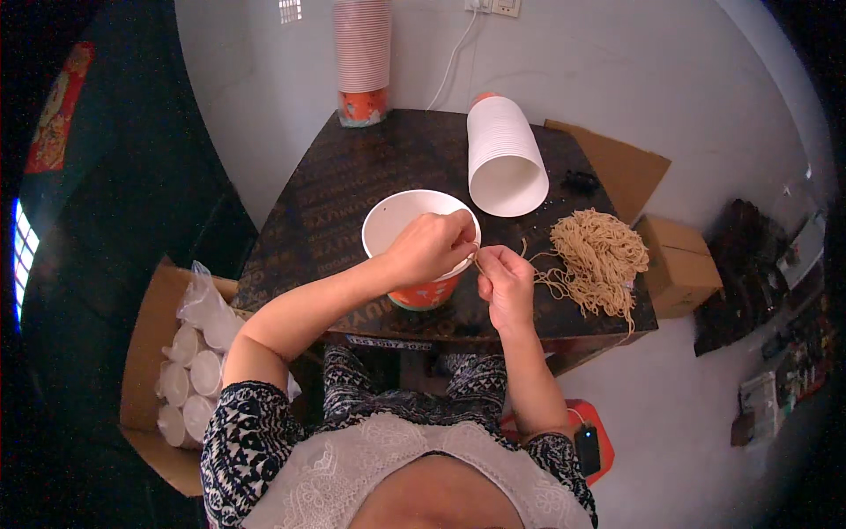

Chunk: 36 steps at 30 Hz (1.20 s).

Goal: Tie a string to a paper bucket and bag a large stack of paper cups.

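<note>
A paper bucket (425, 294), white inside and orange outside, stands upright near the front edge of the table. Over its right rim my left hand (432, 244) is closed in a pinch on a thin tan cord (476, 253). My right hand (508, 280) pinches the same cord just outside the rim, close to the left fingertips. The cord's exact path through the fingers is partly hidden. To the right of my right hand lies a loose, tangled heap of tan cord (599, 260), with strands trailing toward the bucket.
Behind the bucket, a stack of nested white buckets (504, 145) lies on its side on the dark table (308, 220). A tall wrapped stack (362, 53) stands at the back. Cardboard boxes (679, 264) sit at the right; an open carton (141, 370) holds white round containers at the left.
</note>
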Each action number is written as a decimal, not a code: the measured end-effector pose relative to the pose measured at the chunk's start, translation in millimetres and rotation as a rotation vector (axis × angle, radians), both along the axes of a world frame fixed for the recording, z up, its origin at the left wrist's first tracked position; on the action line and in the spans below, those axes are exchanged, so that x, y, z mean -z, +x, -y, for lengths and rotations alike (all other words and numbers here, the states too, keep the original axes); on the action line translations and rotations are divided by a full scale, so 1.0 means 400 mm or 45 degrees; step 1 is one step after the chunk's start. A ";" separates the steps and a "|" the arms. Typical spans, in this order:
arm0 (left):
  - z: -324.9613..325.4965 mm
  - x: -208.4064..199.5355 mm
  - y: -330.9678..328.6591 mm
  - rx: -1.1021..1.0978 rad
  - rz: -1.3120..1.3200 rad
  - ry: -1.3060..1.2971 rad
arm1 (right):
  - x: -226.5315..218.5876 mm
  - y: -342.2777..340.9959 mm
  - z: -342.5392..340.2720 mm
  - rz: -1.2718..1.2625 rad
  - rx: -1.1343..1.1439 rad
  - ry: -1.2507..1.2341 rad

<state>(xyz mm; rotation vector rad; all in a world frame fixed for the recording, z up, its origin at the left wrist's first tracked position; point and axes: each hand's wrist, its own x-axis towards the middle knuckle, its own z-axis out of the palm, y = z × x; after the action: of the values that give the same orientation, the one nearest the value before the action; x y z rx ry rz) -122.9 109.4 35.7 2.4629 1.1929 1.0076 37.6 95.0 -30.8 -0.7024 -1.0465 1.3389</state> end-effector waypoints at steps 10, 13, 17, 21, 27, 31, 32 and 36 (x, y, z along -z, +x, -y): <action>-0.011 0.017 0.003 0.003 0.074 0.036 | 0.001 0.008 0.004 -0.138 -0.171 -0.135; 0.002 0.002 0.010 -0.132 -0.006 0.013 | -0.004 0.000 0.010 -0.100 -0.147 -0.080; 0.005 -0.004 0.007 -0.151 -0.042 -0.098 | -0.003 0.000 0.011 -0.090 -0.163 -0.058; -0.002 0.002 0.000 -0.011 0.060 -0.223 | 0.000 -0.004 0.013 -0.120 -0.145 -0.095; 0.005 -0.009 0.001 0.045 0.010 -0.301 | 0.003 0.000 0.013 -0.180 -0.168 -0.142; 0.012 0.000 0.002 0.056 -0.063 -0.164 | 0.004 0.006 0.016 -0.202 -0.197 -0.151; 0.016 0.002 0.005 0.033 -0.074 -0.109 | -0.003 0.007 0.020 -0.202 -0.197 -0.150; 0.027 0.018 0.010 -0.049 -0.132 0.126 | -0.028 -0.001 0.048 0.015 -0.064 -0.078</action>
<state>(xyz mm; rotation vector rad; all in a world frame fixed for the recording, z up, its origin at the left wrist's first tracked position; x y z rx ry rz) -119.0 98.4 28.4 2.6070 1.2551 0.9828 37.1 75.8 -19.7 -0.7344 -1.0418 1.4166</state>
